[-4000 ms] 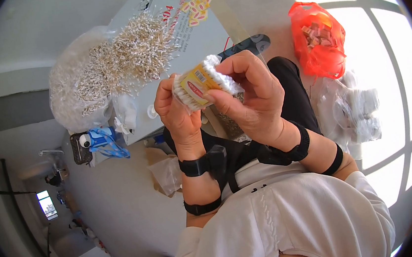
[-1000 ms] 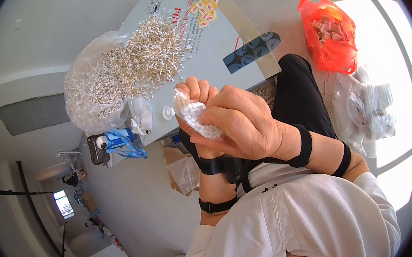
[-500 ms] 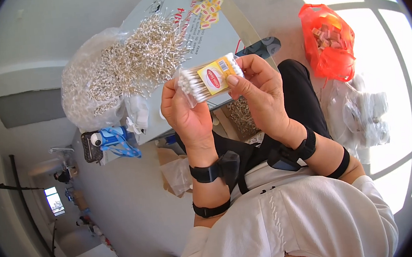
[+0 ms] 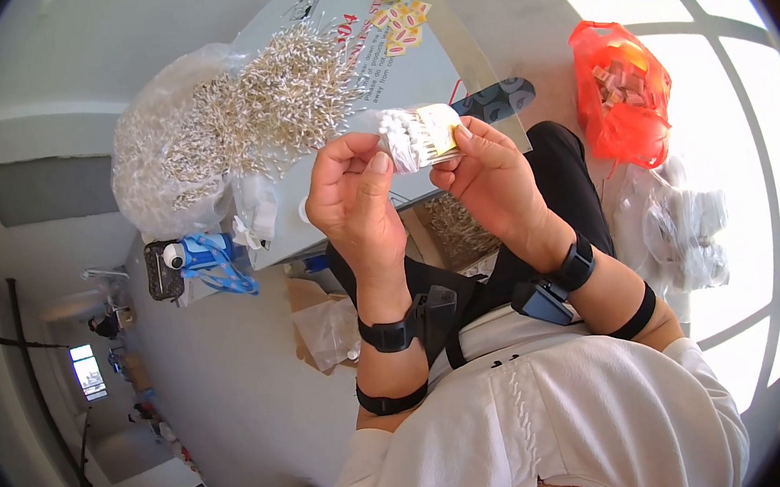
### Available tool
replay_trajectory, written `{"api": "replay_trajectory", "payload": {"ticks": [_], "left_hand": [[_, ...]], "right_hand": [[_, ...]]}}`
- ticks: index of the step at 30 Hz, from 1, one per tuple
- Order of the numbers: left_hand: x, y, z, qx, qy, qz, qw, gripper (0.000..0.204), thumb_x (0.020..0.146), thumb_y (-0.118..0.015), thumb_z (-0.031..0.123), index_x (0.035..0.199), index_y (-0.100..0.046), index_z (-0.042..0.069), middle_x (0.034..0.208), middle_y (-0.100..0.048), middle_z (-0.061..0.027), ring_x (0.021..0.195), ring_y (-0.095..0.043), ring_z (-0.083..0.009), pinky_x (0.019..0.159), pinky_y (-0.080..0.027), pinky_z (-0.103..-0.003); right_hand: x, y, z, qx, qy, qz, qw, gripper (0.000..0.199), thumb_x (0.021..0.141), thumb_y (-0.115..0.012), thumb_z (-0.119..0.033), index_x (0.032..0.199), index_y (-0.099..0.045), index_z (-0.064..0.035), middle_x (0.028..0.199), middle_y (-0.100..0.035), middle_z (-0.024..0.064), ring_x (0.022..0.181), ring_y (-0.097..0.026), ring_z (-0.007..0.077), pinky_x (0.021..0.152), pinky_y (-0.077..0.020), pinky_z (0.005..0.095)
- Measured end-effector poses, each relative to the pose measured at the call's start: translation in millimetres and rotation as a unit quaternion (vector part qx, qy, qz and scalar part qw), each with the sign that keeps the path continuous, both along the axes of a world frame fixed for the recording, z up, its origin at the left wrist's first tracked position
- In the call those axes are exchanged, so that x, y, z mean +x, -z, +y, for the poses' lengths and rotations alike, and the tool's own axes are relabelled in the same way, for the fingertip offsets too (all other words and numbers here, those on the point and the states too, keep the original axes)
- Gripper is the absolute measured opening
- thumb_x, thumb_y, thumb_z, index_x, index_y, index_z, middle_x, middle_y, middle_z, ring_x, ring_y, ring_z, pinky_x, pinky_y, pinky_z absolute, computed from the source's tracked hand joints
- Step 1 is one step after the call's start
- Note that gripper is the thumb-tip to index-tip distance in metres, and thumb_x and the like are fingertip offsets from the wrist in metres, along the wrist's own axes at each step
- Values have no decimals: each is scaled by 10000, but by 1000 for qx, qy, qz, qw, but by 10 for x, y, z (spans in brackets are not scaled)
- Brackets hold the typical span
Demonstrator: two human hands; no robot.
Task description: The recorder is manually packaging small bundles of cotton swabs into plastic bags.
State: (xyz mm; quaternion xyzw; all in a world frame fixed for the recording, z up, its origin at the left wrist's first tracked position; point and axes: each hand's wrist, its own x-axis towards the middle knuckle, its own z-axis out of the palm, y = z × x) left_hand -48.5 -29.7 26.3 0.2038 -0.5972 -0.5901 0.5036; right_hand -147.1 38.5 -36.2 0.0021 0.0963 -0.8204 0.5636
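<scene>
A clear packet of cotton swabs with a yellow label is held up between both hands, over the table's near edge. My left hand pinches its left end, where white tips show, with the thumb on the near side. At the other end, my right hand grips the packet beside the label. Beyond the left hand, a big heap of loose cotton swabs spills from a clear plastic bag across the table.
Several yellow labels lie at the table's far side. A red plastic bag with small pieces inside is on the right, near clear plastic packs. An open box of swabs sits below the table edge, a cardboard box further left.
The packet has turned in my hands, so its label now shows less and is tilted away. My left thumb has come onto its near face.
</scene>
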Motion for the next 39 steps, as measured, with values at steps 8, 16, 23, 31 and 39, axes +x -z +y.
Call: {"api": "replay_trajectory", "payload": {"ticks": [8,16,23,31,39], "left_hand": [[-15,-29,60,-68,16,-69,995,130,853,-613,-1,966,-561,-41,842,-577,-44,726,-538,-79,676,-461,-218],[-82,-69,157,-33,-1,-129,991,157,794,-634,-62,892,-524,-10,792,-564,-26,668,-526,-48,616,-456,-189],[-111,-87,146,-30,-24,-112,993,169,766,-634,-86,863,-520,-9,744,-565,-56,575,-510,-69,526,-420,-200],[-128,-82,191,-64,-25,-136,988,149,777,-608,-97,876,-533,-14,761,-563,-40,596,-503,-53,536,-419,-195],[-103,-47,166,-237,-79,-206,946,170,761,-570,-103,907,-630,-37,808,-605,-30,646,-548,-65,578,-451,-199]], "right_hand": [[20,206,-66,-88,-64,-90,990,208,928,-546,-167,1043,-527,4,969,-605,86,761,-521,124,694,-446,296],[44,271,-64,-71,-66,-79,992,288,922,-560,-199,1127,-531,0,1021,-607,74,808,-535,132,713,-446,297],[23,237,-51,-71,-55,-44,995,304,913,-577,-208,1145,-534,-15,1108,-603,89,953,-571,179,729,-465,296],[14,311,-57,-68,-57,-60,994,307,908,-586,-198,1150,-531,-18,1116,-598,91,957,-571,190,745,-475,303],[21,281,-59,-63,-57,-67,994,311,915,-575,-203,1150,-530,-5,1108,-598,91,944,-565,182,758,-467,311]]}}
